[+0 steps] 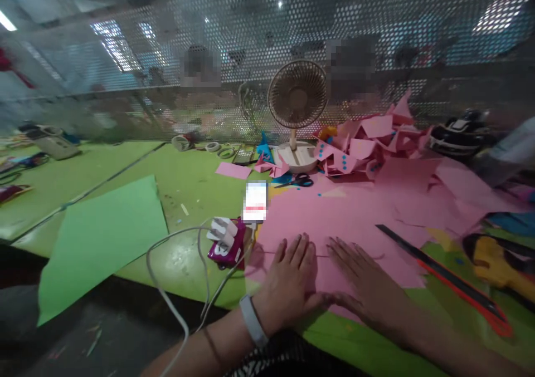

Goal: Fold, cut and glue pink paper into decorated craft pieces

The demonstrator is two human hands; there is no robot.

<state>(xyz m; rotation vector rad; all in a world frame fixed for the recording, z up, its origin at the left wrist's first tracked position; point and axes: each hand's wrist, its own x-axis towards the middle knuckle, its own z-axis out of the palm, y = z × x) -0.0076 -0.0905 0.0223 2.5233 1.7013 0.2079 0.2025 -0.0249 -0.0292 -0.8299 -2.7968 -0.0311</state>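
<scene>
Both of my hands lie flat on a large pink paper sheet (334, 215) spread over the green table (188, 182). My left hand (288, 279), with a pale band on its wrist, presses the sheet with its fingers stretched out. Beside it, thumb to thumb, my right hand (368, 288) also rests open on the paper. Neither hand holds anything.
A black and red ruler (443, 274) lies right of my hands. A phone (255, 201), a magenta plug block (228, 243) with white cables, scissors (297, 181), a small fan (297, 112), folded pink paper pieces (368, 140) and a green sheet (104, 238) lie about.
</scene>
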